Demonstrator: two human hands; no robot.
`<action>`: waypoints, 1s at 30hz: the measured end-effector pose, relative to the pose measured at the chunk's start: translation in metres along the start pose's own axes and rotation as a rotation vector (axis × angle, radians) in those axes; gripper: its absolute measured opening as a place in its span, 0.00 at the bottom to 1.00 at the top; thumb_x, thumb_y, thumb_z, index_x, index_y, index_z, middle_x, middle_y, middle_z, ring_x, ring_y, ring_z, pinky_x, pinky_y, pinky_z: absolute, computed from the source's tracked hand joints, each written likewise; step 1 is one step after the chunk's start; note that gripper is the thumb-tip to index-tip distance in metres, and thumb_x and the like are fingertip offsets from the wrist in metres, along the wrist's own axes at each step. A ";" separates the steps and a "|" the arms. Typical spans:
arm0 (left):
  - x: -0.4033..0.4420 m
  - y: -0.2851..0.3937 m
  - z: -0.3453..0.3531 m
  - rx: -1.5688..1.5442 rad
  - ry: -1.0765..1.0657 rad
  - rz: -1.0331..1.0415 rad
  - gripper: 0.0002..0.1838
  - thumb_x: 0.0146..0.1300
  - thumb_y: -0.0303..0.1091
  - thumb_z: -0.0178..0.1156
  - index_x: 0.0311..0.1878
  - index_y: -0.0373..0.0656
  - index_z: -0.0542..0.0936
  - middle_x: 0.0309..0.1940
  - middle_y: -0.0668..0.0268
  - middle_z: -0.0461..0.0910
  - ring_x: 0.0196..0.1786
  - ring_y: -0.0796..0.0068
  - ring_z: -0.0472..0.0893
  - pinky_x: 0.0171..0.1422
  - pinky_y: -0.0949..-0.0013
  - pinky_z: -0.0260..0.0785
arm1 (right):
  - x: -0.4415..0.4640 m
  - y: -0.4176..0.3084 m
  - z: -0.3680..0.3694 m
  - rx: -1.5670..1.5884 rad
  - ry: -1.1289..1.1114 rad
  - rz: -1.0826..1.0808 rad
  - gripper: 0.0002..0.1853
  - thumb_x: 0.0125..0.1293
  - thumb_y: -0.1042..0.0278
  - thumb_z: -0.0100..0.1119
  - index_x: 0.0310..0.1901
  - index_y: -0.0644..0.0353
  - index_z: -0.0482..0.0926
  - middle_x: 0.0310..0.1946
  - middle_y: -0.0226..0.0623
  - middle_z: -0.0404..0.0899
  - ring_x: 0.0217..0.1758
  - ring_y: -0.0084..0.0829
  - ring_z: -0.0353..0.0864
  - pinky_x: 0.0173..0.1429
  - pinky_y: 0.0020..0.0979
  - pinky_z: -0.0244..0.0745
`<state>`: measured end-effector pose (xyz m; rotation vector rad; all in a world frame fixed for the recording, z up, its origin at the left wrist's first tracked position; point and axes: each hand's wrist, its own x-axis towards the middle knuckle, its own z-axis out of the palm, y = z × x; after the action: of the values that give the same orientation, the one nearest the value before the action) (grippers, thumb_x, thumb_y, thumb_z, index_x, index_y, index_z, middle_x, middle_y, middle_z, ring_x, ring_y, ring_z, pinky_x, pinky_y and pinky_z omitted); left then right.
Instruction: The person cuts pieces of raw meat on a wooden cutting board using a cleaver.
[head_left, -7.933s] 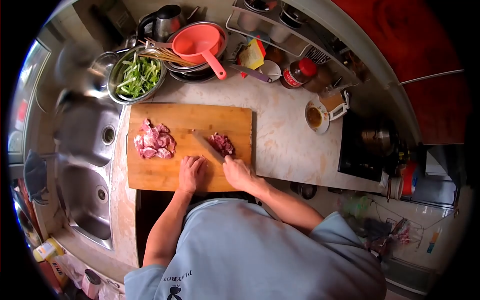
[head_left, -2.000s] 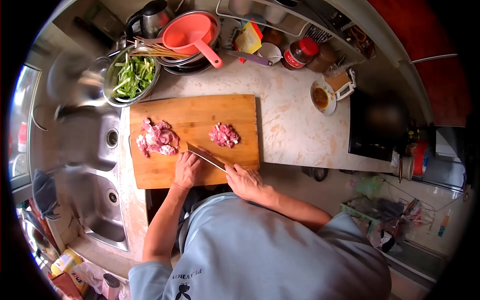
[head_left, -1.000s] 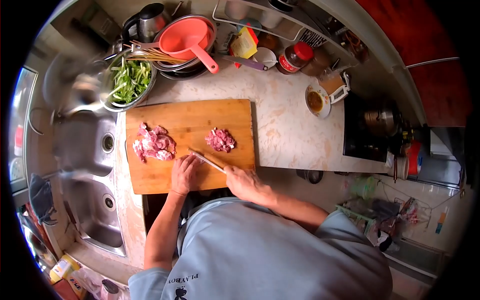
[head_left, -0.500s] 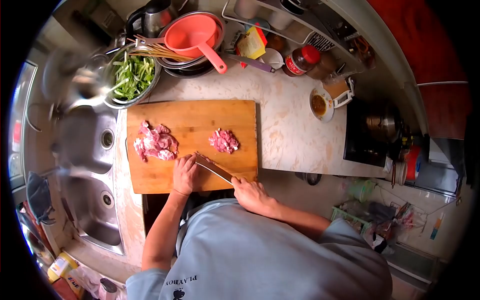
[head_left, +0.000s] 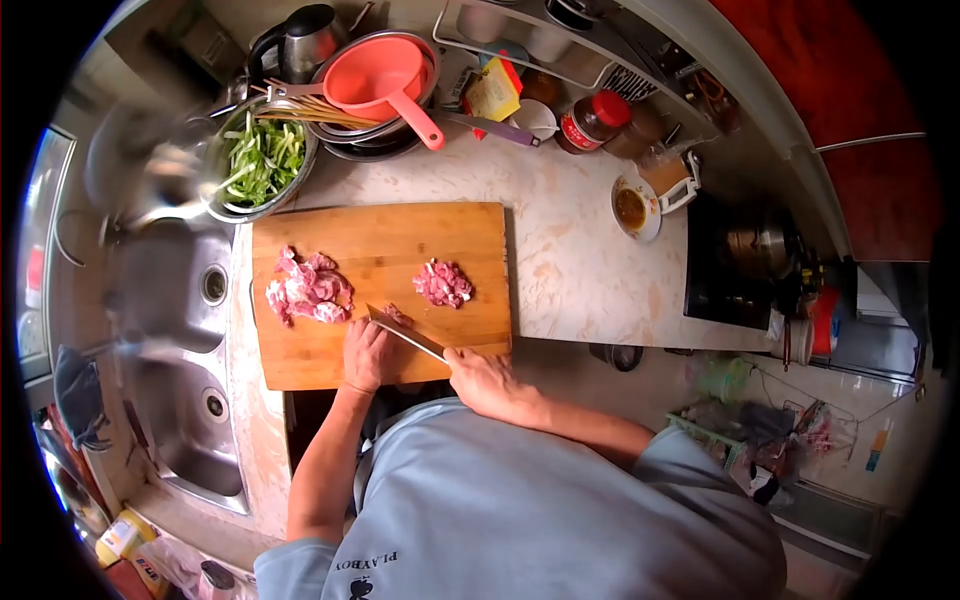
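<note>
My right hand (head_left: pixel 487 380) is wrapped round the handle of a kitchen knife (head_left: pixel 412 337), whose blade points up and left over the wooden cutting board (head_left: pixel 380 225). My left hand (head_left: pixel 368 355) rests on the board beside the blade's tip, fingers curled together; whatever lies beneath them is hidden. Just beyond the blade are a few small bits of raw meat (head_left: pixel 397 314). A pile of larger raw meat pieces (head_left: pixel 310 288) lies at the board's left, and a smaller heap of chopped meat (head_left: pixel 442 283) at its right.
Left of the board is a steel double sink (head_left: pixel 180 290). Behind it stand a bowl of cut greens (head_left: pixel 262 160) and a pink strainer (head_left: pixel 375 78) on stacked bowls. A red-lidded jar (head_left: pixel 592 122), a dish of brown sauce (head_left: pixel 634 208) and a stove (head_left: pixel 735 260) are rightward.
The knife and my right hand have shifted left, bringing the blade close along my left fingers. My left hand has moved slightly left and down, and more meat bits show beyond the blade.
</note>
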<state>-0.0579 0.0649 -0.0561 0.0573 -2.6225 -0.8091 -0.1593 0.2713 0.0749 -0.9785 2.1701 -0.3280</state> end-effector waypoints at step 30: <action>0.008 0.008 -0.007 -0.052 0.079 -0.010 0.13 0.50 0.19 0.63 0.42 0.38 0.82 0.47 0.57 0.81 0.50 0.50 0.80 0.52 0.56 0.74 | -0.003 0.002 0.001 0.022 0.033 -0.010 0.15 0.65 0.72 0.48 0.51 0.69 0.73 0.34 0.59 0.82 0.36 0.59 0.84 0.41 0.56 0.77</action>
<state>-0.0619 0.0661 -0.0435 0.0862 -2.5278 -0.8602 -0.1584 0.2755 0.0748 -0.9783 2.1870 -0.3742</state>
